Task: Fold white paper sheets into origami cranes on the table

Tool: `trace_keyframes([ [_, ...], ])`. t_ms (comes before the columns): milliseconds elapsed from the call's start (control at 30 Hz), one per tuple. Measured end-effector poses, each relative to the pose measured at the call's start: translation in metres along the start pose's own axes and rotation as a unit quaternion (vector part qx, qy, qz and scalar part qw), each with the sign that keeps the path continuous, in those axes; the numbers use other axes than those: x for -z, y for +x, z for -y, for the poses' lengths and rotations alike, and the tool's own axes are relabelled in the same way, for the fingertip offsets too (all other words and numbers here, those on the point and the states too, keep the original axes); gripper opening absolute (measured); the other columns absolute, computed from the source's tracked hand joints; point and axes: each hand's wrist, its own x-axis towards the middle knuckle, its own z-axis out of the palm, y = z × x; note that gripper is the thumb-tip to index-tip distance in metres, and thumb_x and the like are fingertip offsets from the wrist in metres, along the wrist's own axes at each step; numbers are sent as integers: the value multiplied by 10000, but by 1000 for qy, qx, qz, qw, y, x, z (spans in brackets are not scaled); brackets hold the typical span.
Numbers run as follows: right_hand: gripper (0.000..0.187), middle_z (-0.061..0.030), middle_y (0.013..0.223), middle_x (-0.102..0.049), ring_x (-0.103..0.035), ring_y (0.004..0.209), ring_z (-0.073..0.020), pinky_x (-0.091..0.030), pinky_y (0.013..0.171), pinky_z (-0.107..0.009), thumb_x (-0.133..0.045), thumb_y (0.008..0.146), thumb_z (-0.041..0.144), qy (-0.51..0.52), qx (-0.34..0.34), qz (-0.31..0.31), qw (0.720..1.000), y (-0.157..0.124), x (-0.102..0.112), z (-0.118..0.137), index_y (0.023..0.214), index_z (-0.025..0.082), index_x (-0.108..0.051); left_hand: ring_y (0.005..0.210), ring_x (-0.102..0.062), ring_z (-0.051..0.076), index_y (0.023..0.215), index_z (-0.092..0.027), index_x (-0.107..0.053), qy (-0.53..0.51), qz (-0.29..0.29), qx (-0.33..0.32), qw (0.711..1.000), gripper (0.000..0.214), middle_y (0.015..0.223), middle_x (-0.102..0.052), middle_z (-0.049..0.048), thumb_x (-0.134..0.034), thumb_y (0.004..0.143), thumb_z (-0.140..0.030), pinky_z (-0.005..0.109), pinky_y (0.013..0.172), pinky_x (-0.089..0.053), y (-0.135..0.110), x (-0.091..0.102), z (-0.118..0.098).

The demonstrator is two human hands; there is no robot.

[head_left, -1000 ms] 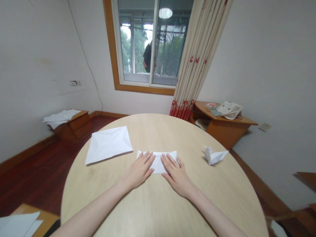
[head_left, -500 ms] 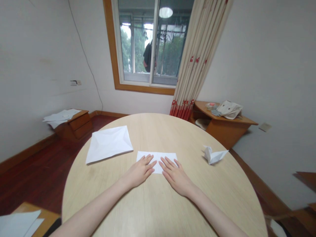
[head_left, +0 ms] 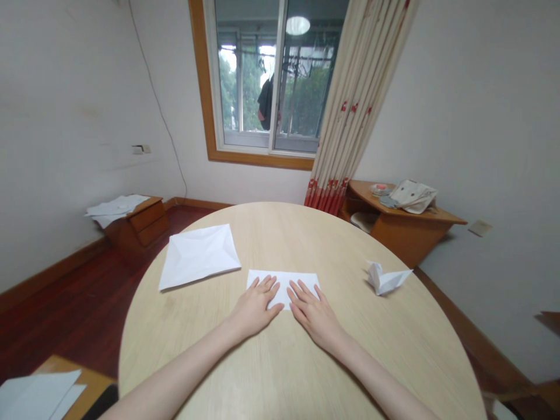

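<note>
A folded white paper strip (head_left: 284, 280) lies flat on the round wooden table (head_left: 271, 361). My left hand (head_left: 255, 306) rests palm down on its near left part, fingers stretched out. Beside it, my right hand (head_left: 312, 315) presses flat on the near right part, fingers also spread. Neither hand grips anything. A larger creased white sheet (head_left: 199, 255) lies to the left of the strip. A small folded paper figure (head_left: 387, 279) stands to the right.
A low wooden cabinet (head_left: 137, 219) with papers on top stands at the left wall. A corner desk (head_left: 402, 219) with a bag is at the right beside the curtain (head_left: 354, 105). More white sheets (head_left: 35, 394) lie at the lower left.
Both hands slid back toward me along the strip, leaving more of it uncovered. The view shifted slightly to the left.
</note>
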Motion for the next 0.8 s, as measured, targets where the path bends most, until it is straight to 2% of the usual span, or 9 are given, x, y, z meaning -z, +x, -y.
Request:
trace_keyframes([
  [133, 393, -61, 1415, -463, -386, 1330, -271, -323, 1052, -556, -422, 913, 250, -7, -21, 13, 1000, 5, 8, 5, 1285, 254, -549, 1353, -350, 251, 1348, -137, -467, 5, 4, 5, 1000, 493, 1446, -395, 140, -525, 905, -346, 444, 1120, -280, 0, 1, 1],
  [267, 371, -70, 1378, -512, -437, 1290, -272, -356, 1035, -516, -468, 878, 241, -9, -28, -16, 999, 6, 11, 8, 1225, 241, -601, 1354, -349, 250, 1356, -138, -458, 12, 13, 2, 1000, 488, 1454, -384, 133, -510, 917, -346, 442, 1116, -289, 0, 2, 2],
  [400, 363, -62, 1366, -527, -446, 1275, -263, -351, 1029, -503, -462, 899, 276, 5, -9, -30, 999, 4, 9, 2, 1237, 260, -591, 1352, -351, 257, 1357, -147, -461, 20, 19, -1, 1000, 487, 1455, -385, 122, -508, 922, -362, 438, 1109, -297, 0, 5, 3],
  [567, 353, -40, 1367, -527, -449, 1258, -238, -351, 1011, -458, -427, 946, 336, 37, 7, -18, 999, 3, 12, -9, 1272, 306, -560, 1352, -345, 260, 1354, -195, -473, 23, 34, 7, 999, 467, 1460, -391, 72, -510, 924, -374, 424, 1095, -307, 1, 9, 5],
  [800, 356, -23, 1372, -517, -433, 1241, -242, -336, 1007, -447, -466, 932, 331, 85, 4, 15, 996, 6, 16, -18, 1277, 346, -551, 1342, -348, 274, 1335, -252, -500, -10, 48, 11, 999, 467, 1458, -404, 39, -566, 889, -373, 441, 1088, -294, 2, 12, 16],
])
